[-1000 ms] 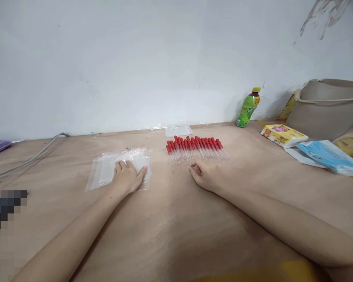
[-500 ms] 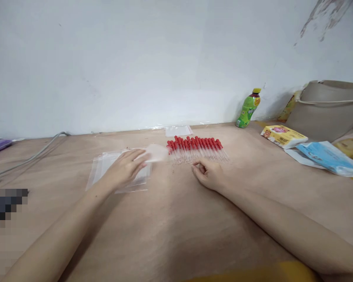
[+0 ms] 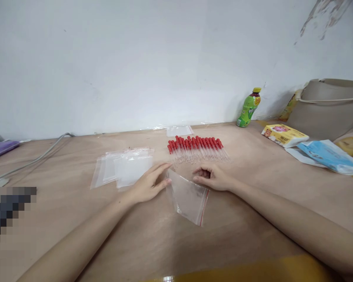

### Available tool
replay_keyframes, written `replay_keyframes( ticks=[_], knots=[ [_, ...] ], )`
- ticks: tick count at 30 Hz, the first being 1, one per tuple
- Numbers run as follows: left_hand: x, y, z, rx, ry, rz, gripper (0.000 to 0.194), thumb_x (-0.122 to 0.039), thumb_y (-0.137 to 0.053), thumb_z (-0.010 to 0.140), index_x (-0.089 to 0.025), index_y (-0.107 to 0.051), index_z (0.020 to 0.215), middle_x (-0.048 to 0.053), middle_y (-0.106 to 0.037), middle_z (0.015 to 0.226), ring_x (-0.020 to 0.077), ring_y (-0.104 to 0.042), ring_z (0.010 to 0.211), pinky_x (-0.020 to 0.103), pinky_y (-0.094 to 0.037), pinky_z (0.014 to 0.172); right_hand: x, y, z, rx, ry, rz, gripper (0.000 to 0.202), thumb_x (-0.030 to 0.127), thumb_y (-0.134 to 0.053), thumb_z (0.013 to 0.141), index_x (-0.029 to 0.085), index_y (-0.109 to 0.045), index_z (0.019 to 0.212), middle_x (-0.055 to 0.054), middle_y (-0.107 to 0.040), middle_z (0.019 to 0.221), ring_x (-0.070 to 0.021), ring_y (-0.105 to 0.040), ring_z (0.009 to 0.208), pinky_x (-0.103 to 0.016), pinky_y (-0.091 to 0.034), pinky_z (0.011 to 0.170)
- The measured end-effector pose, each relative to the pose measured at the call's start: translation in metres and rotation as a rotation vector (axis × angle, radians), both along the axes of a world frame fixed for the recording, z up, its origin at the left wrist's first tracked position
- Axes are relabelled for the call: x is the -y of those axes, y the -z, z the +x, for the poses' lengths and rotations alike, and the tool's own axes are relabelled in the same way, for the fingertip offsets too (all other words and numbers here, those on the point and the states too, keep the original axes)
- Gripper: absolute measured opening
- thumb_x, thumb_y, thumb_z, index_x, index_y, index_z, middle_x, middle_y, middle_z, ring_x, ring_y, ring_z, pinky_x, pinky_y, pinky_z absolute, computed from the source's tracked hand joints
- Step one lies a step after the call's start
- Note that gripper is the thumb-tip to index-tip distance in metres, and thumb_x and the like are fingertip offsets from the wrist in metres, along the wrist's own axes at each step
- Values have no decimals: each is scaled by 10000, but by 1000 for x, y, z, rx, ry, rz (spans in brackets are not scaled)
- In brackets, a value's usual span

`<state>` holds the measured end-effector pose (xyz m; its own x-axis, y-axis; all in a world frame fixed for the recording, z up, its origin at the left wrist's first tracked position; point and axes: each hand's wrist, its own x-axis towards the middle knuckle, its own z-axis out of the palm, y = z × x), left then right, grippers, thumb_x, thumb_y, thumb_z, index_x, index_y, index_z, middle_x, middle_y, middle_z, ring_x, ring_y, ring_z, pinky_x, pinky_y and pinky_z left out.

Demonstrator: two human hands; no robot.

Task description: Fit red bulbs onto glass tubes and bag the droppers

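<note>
My left hand [image 3: 154, 181] pinches a clear zip-lock bag [image 3: 188, 196] at its left corner, between thumb and fingers. The bag hangs tilted in front of me, its red-lined end to the lower right. Beside the bag's upper edge is my right hand [image 3: 213, 177], fingers curled and a gap between thumb and fingertips. I see nothing in it; whether it touches the bag I cannot tell. Just beyond both hands lies a row of glass droppers [image 3: 195, 149] with red bulbs, tips toward me. More clear bags [image 3: 135, 168] lie overlapping left of the droppers.
Another small stack of bags [image 3: 180, 131] lies by the wall. At the right stand a green drink bottle [image 3: 248, 107] and a grey bin [image 3: 326, 109], with a yellow tissue pack [image 3: 284, 135] and blue wipes pack [image 3: 329, 156]. A grey cable [image 3: 44, 156] runs along the left.
My left hand has moved right and toward me from the pile, bringing one bag in front of my right hand. My right hand has shifted slightly and its fingers have parted a little.
</note>
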<state>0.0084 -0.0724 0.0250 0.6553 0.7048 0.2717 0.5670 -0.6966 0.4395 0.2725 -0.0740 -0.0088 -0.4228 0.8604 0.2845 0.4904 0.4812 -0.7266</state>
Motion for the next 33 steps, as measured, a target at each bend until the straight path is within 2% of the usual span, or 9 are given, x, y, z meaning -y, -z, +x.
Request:
replay_keyframes(
  ticks=[5,8,12,17,20,22,24,27,33],
  knots=[
    [-7,16,13,277,-121,-246,570,-283,-602,735,-206,-382,1255,98,-543,1146,157,-583,806,310,-498,696,1,-3,8,126,-125,58,568,429,-735,562,184,-571,1047,-33,-570,874,-138,-526,786,-244,-417,672],
    [-8,13,11,274,-163,-320,516,-224,-582,712,-215,-438,1207,66,-566,1082,84,-529,564,248,-469,528,-3,-2,5,168,37,188,463,416,-701,621,181,-587,1003,-37,-573,855,-144,-521,771,-261,-407,686],
    [-7,3,-3,141,-282,-195,347,-218,-529,728,-190,-546,1074,65,-570,1054,131,-574,650,271,-481,561,-5,-3,0,148,247,357,214,308,-577,757,170,-607,918,-37,-576,788,-138,-520,735,-276,-396,706],
    [0,-7,-9,-198,-447,109,290,-342,-487,801,-186,-577,1028,103,-549,1002,216,-588,727,383,-484,647,6,-5,3,128,59,307,164,322,-526,794,187,-619,793,-23,-575,714,-135,-520,724,-264,-408,685],
    [7,-8,-1,-251,-203,272,325,-388,-463,832,-204,-574,1076,115,-522,1127,287,-525,1004,456,-429,835,13,-8,7,154,-22,290,221,328,-493,820,183,-626,720,-32,-571,708,-139,-510,731,-276,-407,694],
    [12,-5,4,-268,94,265,400,-399,-449,848,-245,-477,1216,89,-440,1290,282,-373,1209,469,-310,984,17,-10,9,159,-86,274,233,322,-476,832,185,-645,750,-43,-582,744,-141,-513,743,-282,-411,696],
    [15,-1,8,-293,265,187,499,-400,-418,867,-259,-312,1335,74,-308,1401,255,-234,1300,461,-220,1045,20,-13,9,158,-174,255,223,323,-481,830,194,-662,854,-58,-601,819,-146,-526,781,-290,-421,714],
    [17,6,9,-323,313,72,564,-381,-360,896,-240,-132,1392,78,-209,1437,225,-156,1325,449,-172,1068,25,-18,7,191,-311,250,277,342,-502,817,194,-639,1007,-86,-609,960,-164,-540,889,-314,-422,797],
    [15,11,9,-343,286,37,624,-400,-347,897,-202,-35,1400,96,-163,1442,218,-144,1326,451,-142,1077,28,-18,3,314,-461,295,481,426,-534,782,220,-505,1216,-101,-544,1187,-206,-439,1152,-422,-269,997]
  ],
)
